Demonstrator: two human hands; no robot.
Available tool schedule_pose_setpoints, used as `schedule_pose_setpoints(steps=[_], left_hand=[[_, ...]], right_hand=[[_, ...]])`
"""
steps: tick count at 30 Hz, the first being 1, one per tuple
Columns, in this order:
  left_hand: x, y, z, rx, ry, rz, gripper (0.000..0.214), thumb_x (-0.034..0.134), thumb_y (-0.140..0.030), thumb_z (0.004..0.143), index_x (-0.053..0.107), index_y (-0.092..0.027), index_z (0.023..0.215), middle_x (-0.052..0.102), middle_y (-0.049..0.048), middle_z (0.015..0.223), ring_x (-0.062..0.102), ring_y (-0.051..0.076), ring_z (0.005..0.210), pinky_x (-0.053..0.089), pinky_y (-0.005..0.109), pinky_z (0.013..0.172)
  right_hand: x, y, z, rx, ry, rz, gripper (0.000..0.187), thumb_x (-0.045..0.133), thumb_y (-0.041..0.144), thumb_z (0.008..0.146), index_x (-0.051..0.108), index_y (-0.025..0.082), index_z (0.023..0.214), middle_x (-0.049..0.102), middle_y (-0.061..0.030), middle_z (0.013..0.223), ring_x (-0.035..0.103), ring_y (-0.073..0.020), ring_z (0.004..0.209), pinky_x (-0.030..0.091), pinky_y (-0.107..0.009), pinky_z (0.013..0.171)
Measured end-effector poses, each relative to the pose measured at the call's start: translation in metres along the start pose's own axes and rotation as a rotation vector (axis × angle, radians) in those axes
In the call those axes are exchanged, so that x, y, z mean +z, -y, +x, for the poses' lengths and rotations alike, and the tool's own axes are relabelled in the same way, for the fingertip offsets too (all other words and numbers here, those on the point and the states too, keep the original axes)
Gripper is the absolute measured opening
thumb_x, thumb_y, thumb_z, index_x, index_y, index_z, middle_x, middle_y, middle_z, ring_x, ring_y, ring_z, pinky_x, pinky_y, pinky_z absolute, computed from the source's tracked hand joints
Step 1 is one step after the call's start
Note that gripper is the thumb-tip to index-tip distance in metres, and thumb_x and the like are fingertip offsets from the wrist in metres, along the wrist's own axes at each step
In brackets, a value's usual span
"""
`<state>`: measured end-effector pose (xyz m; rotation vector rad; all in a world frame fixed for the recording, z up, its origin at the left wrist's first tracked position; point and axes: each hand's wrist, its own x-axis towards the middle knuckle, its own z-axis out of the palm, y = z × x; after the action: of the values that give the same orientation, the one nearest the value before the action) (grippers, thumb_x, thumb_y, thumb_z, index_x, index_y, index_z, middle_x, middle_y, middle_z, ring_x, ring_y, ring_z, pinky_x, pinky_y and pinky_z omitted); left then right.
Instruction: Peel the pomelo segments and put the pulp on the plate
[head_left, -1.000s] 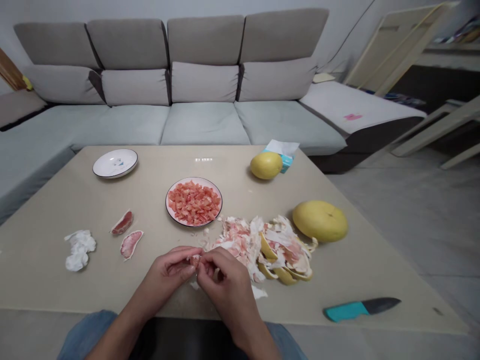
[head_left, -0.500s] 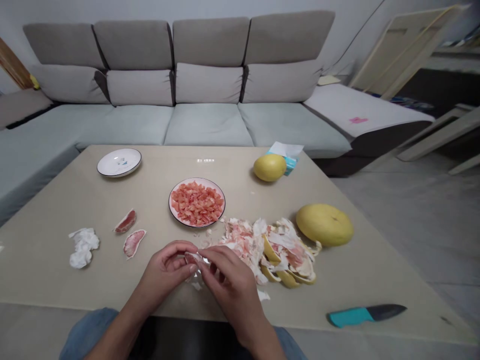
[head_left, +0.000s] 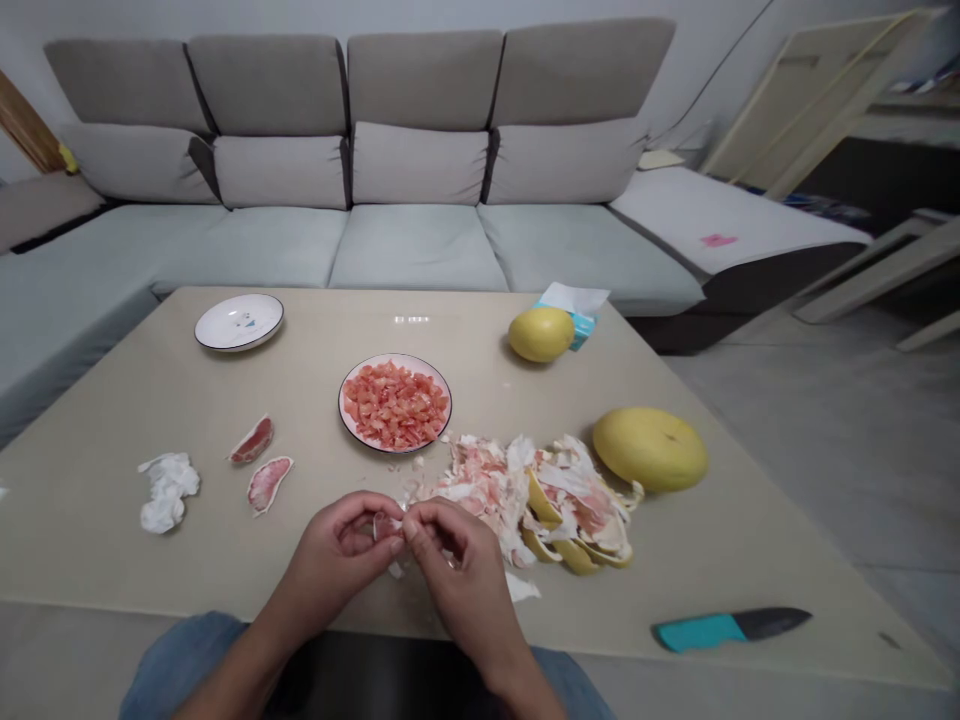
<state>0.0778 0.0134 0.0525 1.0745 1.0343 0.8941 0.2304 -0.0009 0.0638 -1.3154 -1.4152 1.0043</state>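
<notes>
My left hand and my right hand meet over the near edge of the table, both pinching a small pink pomelo piece with white membrane on it. Just right of them lies a heap of peel and membrane scraps. A plate of pink pomelo flesh sits beyond the hands. Two unpeeled segments lie to the left.
A whole pomelo and a smaller one sit at the right, by a tissue pack. A teal-handled knife lies near the front right edge. Also here: a white plate, crumpled tissue, a grey sofa behind.
The hands stay together at the table's near edge, fingers shifting slightly on the piece. The view has drifted a little.
</notes>
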Motion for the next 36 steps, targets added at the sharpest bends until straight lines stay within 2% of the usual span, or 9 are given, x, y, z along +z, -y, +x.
schedule_pose_setpoints(steps=[7,12,14,16,19,21,26,32,36], left_hand=[[0.003,0.002,-0.004,0.227,-0.105,0.181,0.015,0.065,-0.016,0.079,0.069,-0.021,0.092,0.063,0.0057,0.102,0.062,0.019,0.098,0.055,0.025,0.080],[0.004,-0.003,-0.004,0.195,-0.121,0.094,0.019,0.069,-0.019,0.076,0.071,-0.020,0.095,0.066,0.0062,0.104,0.065,0.018,0.095,0.056,0.024,0.078],[0.003,-0.005,-0.003,0.133,-0.117,0.014,0.027,0.072,-0.021,0.074,0.069,-0.020,0.101,0.069,0.0062,0.105,0.067,0.017,0.089,0.057,0.025,0.077],[0.001,-0.005,-0.001,0.088,-0.123,-0.042,0.033,0.074,-0.022,0.072,0.067,-0.021,0.104,0.071,0.0058,0.105,0.068,0.017,0.089,0.057,0.025,0.078],[-0.003,-0.004,0.001,0.076,-0.135,-0.022,0.032,0.075,-0.022,0.072,0.069,-0.021,0.102,0.071,0.0052,0.105,0.068,0.018,0.093,0.057,0.026,0.082],[-0.004,-0.004,0.000,0.097,-0.156,0.055,0.031,0.074,-0.023,0.073,0.070,-0.022,0.103,0.070,0.0056,0.108,0.068,0.019,0.094,0.058,0.028,0.082],[-0.007,-0.006,-0.003,0.189,-0.153,0.293,0.027,0.069,-0.024,0.077,0.072,-0.027,0.104,0.065,0.0056,0.115,0.065,0.020,0.103,0.059,0.027,0.083],[-0.008,-0.009,-0.006,0.253,-0.120,0.426,0.028,0.066,-0.022,0.079,0.072,-0.028,0.106,0.066,0.0061,0.113,0.067,0.019,0.099,0.061,0.027,0.079],[-0.005,-0.012,-0.008,0.205,-0.115,0.332,0.025,0.070,-0.022,0.076,0.073,-0.025,0.100,0.069,0.0055,0.108,0.068,0.019,0.093,0.061,0.025,0.076]], right_hand=[[0.014,-0.006,0.000,0.226,-0.027,0.395,0.027,0.063,0.041,0.082,0.062,0.016,0.071,0.053,0.0026,0.058,0.046,-0.0098,0.051,0.036,-0.019,0.048],[0.010,-0.013,0.001,0.286,0.077,0.607,0.029,0.066,0.043,0.081,0.065,0.015,0.076,0.056,0.0021,0.062,0.043,-0.0071,0.050,0.036,-0.018,0.048],[0.006,-0.011,0.002,0.295,0.132,0.563,0.027,0.066,0.042,0.082,0.066,0.015,0.079,0.058,0.0013,0.062,0.045,-0.0077,0.050,0.038,-0.018,0.048],[0.002,-0.007,0.003,0.244,0.108,0.400,0.023,0.065,0.038,0.083,0.068,0.016,0.081,0.060,0.0001,0.063,0.050,-0.0094,0.052,0.040,-0.019,0.049],[-0.001,-0.003,0.001,0.014,-0.019,0.087,0.013,0.064,0.027,0.083,0.072,0.019,0.089,0.069,-0.0039,0.078,0.058,-0.0126,0.061,0.045,-0.021,0.052],[-0.001,-0.003,0.000,-0.161,-0.053,-0.062,0.016,0.063,0.019,0.083,0.073,0.020,0.095,0.071,-0.0051,0.087,0.061,-0.0135,0.064,0.048,-0.022,0.054],[0.000,-0.011,-0.002,-0.408,-0.080,-0.264,0.017,0.058,0.010,0.085,0.071,0.019,0.093,0.073,-0.0045,0.080,0.065,-0.0150,0.068,0.051,-0.024,0.062],[0.007,-0.013,-0.006,-0.459,-0.167,-0.341,0.016,0.054,0.007,0.082,0.067,0.017,0.081,0.069,-0.0040,0.071,0.062,-0.0150,0.064,0.047,-0.024,0.060],[0.009,-0.007,-0.006,-0.316,-0.191,-0.234,0.015,0.056,0.009,0.077,0.065,0.017,0.069,0.061,-0.0008,0.059,0.054,-0.0128,0.054,0.042,-0.023,0.052]])
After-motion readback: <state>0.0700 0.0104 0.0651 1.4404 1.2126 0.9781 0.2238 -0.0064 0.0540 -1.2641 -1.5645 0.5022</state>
